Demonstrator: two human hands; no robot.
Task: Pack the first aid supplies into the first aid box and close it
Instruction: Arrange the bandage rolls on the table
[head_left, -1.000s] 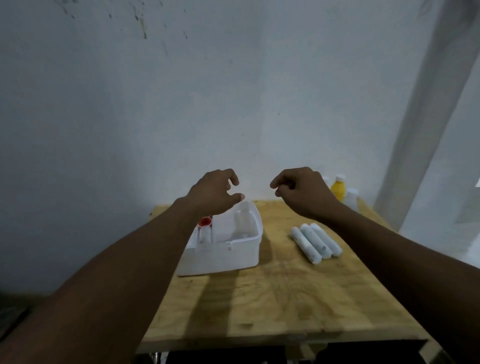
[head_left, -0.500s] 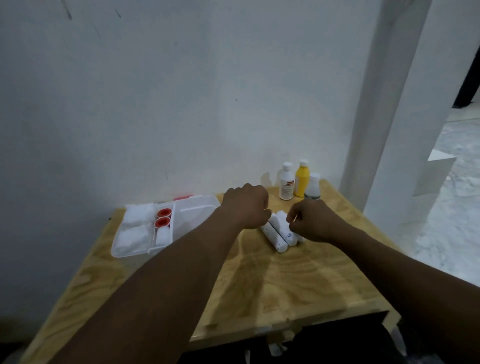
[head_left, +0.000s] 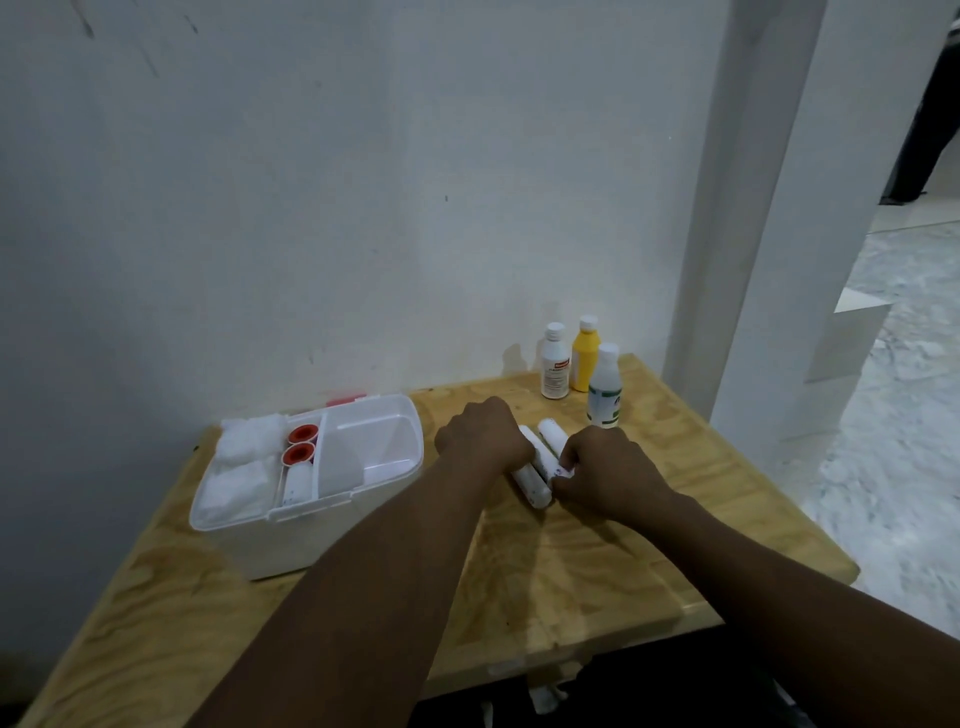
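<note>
An open white first aid box (head_left: 332, 540) stands on the left of the wooden table (head_left: 571, 587). It holds white cotton (head_left: 240, 457) on the left and two red-capped tubes (head_left: 300, 447) in the middle slot. White bandage rolls (head_left: 532, 486) lie side by side right of the box. My left hand (head_left: 480, 436) is curled over the left roll. My right hand (head_left: 605, 470) pinches the near end of the right roll (head_left: 551, 440). Three bottles stand at the back: a white one (head_left: 556, 364), a yellow one (head_left: 586, 356), and a clear one (head_left: 605, 387).
A white wall runs right behind the table. A white pillar (head_left: 748, 218) rises at the table's right rear corner. The floor drops away beyond the right edge. The front half of the table is bare wood.
Both hands came down from above the box and moved right onto the bandage rolls. The view swung down and left, so the box now sits further left.
</note>
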